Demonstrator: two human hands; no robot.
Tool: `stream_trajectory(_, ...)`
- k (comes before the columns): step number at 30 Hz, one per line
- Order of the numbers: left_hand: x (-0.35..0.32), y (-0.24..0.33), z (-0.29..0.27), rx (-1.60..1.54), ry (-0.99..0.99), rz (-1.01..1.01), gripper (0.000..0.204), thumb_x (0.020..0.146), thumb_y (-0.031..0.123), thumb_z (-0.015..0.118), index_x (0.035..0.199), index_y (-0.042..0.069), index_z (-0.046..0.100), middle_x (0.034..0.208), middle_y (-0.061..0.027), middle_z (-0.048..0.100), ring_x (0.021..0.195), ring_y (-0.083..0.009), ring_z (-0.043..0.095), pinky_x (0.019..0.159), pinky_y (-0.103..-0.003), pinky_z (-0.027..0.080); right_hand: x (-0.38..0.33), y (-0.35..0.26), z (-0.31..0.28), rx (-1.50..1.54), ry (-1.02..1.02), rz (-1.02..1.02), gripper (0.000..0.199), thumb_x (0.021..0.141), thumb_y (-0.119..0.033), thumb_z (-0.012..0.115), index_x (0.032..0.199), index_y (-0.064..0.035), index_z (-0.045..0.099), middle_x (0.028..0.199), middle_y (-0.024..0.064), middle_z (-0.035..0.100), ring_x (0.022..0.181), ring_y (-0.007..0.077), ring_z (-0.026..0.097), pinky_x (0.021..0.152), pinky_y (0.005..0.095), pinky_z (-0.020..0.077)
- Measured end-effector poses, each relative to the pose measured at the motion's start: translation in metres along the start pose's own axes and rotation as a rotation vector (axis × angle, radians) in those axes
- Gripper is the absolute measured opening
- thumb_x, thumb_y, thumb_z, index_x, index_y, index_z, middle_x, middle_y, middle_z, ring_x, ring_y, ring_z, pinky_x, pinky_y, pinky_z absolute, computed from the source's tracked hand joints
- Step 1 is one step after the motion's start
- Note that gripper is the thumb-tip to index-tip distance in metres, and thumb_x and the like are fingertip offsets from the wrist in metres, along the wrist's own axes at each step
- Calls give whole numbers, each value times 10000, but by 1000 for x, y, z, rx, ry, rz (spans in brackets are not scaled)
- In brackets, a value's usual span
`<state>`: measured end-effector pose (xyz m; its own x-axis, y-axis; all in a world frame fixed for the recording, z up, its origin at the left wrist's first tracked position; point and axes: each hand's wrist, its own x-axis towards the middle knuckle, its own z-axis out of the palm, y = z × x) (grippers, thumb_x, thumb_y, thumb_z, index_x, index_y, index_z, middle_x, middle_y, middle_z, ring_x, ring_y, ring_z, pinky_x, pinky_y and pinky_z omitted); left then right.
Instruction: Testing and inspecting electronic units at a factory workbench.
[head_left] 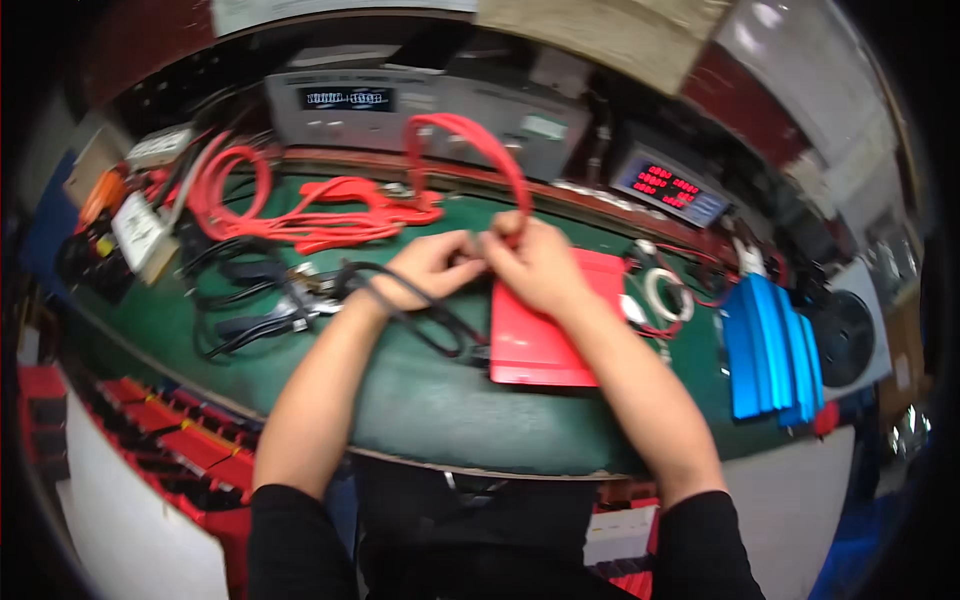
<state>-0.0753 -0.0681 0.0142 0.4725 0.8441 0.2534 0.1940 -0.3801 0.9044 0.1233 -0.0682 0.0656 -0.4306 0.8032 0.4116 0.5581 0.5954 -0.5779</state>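
A thick red cable arches up from my right hand and curves down toward the red cables on the bench. My right fingers are closed around its end, above a flat red box. Close beside it, my left hand is pinched at the fingertips, almost touching the right one; a small greyish bit shows there, too blurred to name. From the box's near left corner a black cable loops out and passes across my left wrist.
The green bench carries coiled red cables and black clip leads at left. Blue curved housings stand at right, beside a round black speaker-like part. A power supply and a red-digit meter line the back.
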Motion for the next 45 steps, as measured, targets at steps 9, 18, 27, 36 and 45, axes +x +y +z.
stream_trajectory(9,17,23,13,647,5,372,275,805,243,676,980,51,587,828,-172,644,822,-383,605,770,-462,494,-4,7,-17,73,-86,66,277,973,-203,524,779,-21,449,684,42,435,687,117,441,632,311,400)
stream_trajectory(18,1,12,-3,184,18,77,290,823,283,747,873,7,672,752,-145,686,710,-280,684,642,-373,527,0,16,1,195,-98,107,305,980,-215,526,775,-14,426,673,65,449,659,131,438,607,307,376)
stream_trajectory(27,11,0,22,82,-38,119,230,879,187,680,967,23,544,816,-130,635,722,-237,636,610,-358,492,-4,22,-8,166,-82,83,305,958,-235,530,757,-15,466,667,100,485,634,190,493,619,336,401)
stream_trajectory(36,10,13,7,511,77,156,278,884,258,640,1055,44,593,936,-191,668,911,-378,642,785,-475,502,17,22,-4,53,-46,163,437,967,-444,479,835,-52,621,766,181,662,769,346,670,693,432,484)
stream_trajectory(45,-10,27,-4,411,-110,9,261,912,250,561,902,4,645,789,-186,666,787,-331,664,725,-410,509,-18,-51,-38,222,467,-159,440,912,-76,566,1334,-24,453,1096,107,591,1039,194,571,966,353,443)
